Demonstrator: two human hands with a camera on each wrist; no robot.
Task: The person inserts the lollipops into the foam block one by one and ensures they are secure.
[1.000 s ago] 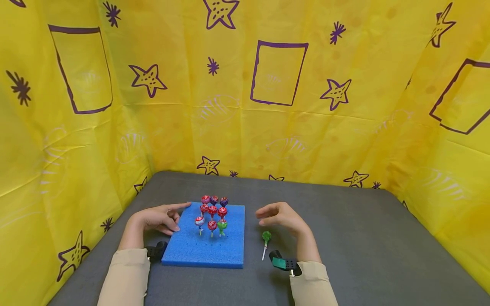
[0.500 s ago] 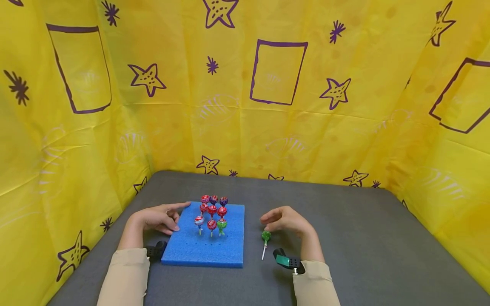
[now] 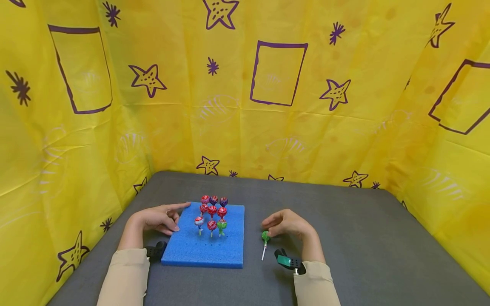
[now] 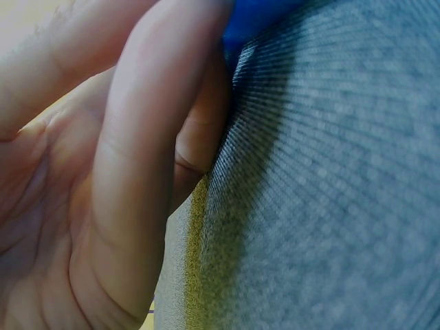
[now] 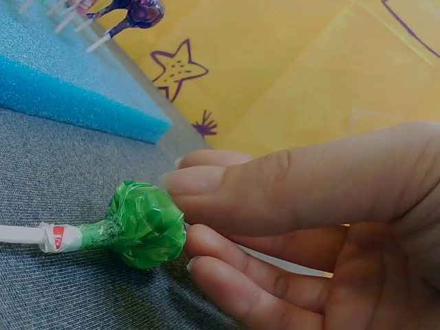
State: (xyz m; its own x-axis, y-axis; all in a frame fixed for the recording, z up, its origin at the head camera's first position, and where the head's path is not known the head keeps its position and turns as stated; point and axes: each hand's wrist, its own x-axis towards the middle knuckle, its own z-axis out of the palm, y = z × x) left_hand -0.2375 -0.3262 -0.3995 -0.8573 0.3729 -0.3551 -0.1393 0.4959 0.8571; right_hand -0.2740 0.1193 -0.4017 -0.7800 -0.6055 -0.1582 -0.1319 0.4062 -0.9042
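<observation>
A square blue foam board (image 3: 203,255) lies on the grey table, with several wrapped lollipops (image 3: 212,211) standing in it in rows. My left hand (image 3: 157,219) rests at the board's left edge, index finger stretched along the far corner and thumb on the side. In the left wrist view, its fingers (image 4: 137,158) meet a strip of blue foam at the top. To the right of the board lies a green lollipop (image 5: 148,227), its white stick pointing towards me. The thumb and fingertips of my right hand (image 3: 292,223) are at its wrapped head, touching or nearly so, bent but not visibly closed round it.
Small holes (image 3: 210,245) dot the front part of the foam board. Yellow curtains (image 3: 237,127) with purple drawings enclose the grey table (image 3: 367,246) at the back and sides. Each wrist carries a dark camera mount (image 3: 287,260).
My right hand has come down and a little towards me, from above the green lollipop to its head. The left hand and the board have stayed in place.
</observation>
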